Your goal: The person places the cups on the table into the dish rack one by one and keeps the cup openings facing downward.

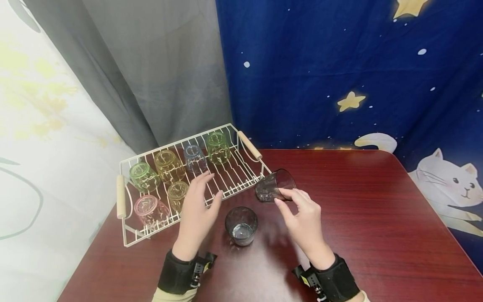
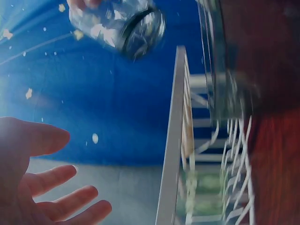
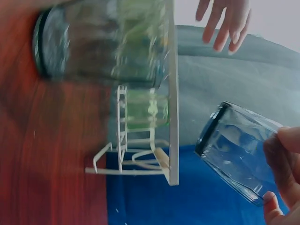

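Note:
My right hand (image 1: 303, 214) pinches a smoky grey drinking glass (image 1: 267, 188) near its rim and holds it tilted in the air, its base toward the rack. In the right wrist view that glass (image 3: 239, 150) is clear, with thumb and fingers at its rim. My left hand (image 1: 198, 207) hovers over the rack's front edge, fingers spread and holding nothing. A second grey glass (image 1: 241, 235) stands upright on the table between the hands. The white wire dish rack (image 1: 241, 191) has light wooden handles and holds several upside-down coloured glasses.
In the rack sit green glasses (image 1: 219, 149), a blue glass (image 1: 195, 159), amber glasses (image 1: 170, 167) and a pink glass (image 1: 151, 209). The rack's right end shows bare wires. Behind the dark red table (image 1: 358, 218) hang a grey curtain (image 1: 170, 75) and a blue starry curtain (image 1: 302, 75).

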`<state>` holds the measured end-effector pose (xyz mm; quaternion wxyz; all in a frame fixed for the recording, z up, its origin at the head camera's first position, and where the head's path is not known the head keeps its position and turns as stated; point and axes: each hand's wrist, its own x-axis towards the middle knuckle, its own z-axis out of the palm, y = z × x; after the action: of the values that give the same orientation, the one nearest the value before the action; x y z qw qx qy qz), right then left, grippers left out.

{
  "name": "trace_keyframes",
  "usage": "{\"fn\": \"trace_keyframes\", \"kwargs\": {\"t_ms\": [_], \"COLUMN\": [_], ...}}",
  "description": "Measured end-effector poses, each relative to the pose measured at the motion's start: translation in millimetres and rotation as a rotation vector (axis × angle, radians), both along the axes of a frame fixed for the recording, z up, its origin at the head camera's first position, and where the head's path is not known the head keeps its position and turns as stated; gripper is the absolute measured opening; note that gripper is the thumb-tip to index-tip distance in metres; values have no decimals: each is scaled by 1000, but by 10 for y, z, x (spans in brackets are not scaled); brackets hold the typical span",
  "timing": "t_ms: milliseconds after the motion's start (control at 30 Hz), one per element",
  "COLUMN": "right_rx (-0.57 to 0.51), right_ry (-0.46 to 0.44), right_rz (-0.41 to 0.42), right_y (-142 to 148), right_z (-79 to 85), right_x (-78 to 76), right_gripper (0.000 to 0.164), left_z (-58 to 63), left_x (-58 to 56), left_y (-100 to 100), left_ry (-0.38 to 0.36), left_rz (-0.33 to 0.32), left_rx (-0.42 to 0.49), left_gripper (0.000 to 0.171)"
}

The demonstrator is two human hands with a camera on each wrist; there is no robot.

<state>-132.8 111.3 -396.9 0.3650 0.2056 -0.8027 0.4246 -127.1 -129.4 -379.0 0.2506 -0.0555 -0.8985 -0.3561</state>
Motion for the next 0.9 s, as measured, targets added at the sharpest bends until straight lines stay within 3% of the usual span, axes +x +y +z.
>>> {"fn": "trace_keyframes", "kwargs": {"t_ms": [233,367,467,733,900], "right_rx": [-355,-594,-718,-805,-831], "right_ry": [-180,-312,-402,-495,-519], "right_rz": [117,224,248,275,293], "right_y": [-8,-19,-30,-65,-89], "right_z": [21,19,9,-36,-35], "right_x": [56,83,93,125,164], "right_gripper": [20,19,20,26,28], "left_z": [-33,-50,-62,-66,-77], "left_x": [-7,-19,-19,27,41], "left_y": [227,302,346,443,491], "left_ry": [-85,-113,-151,-284,-303], "left_rz": [-140,-197,-235,-299,-318], "left_rx": [71,93,118,138,129], "left_gripper": [49,52,54,66,72]}}
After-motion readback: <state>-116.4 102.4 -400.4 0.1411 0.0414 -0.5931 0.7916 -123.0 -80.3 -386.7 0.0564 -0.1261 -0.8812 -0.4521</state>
